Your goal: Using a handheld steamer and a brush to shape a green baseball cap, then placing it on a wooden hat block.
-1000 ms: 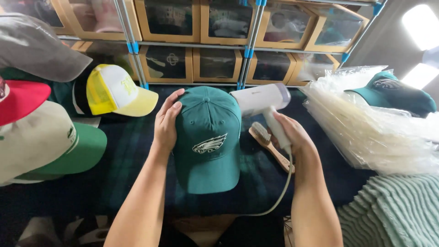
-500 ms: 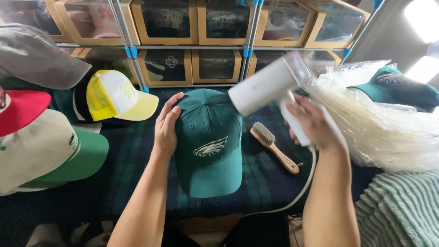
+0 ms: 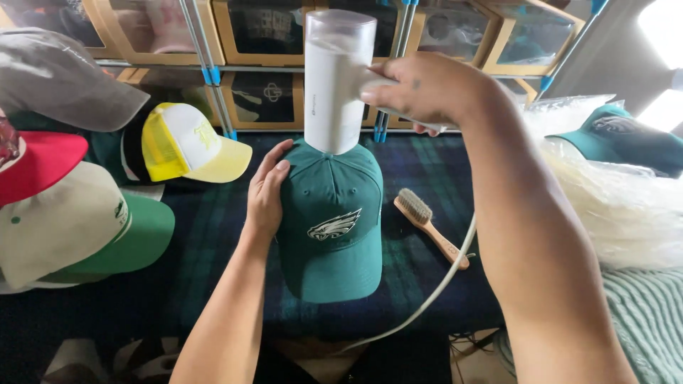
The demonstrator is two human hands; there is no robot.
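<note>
A dark green cap (image 3: 333, 220) with a white bird emblem sits on the dark plaid surface (image 3: 427, 178), brim toward me. My left hand (image 3: 266, 190) rests flat against the cap's left side. My right hand (image 3: 427, 89) grips the handle of a white handheld steamer (image 3: 336, 82), held upright with its head pressed onto the crown of the cap. The steamer's white cord (image 3: 434, 291) trails down to the lower middle.
A wooden brush (image 3: 429, 224) lies right of the cap. Several caps sit at left: yellow and white (image 3: 186, 146), cream and green (image 3: 78, 227), red (image 3: 32, 163), grey (image 3: 60, 75). Clear plastic bags (image 3: 619, 206) and another green cap (image 3: 626, 142) lie right. Boxed shelves (image 3: 263, 35) stand behind.
My right hand lifted the steamer from beside the brush, swung it up over the cap and set its head down on the crown. My left hand stayed on the cap.
</note>
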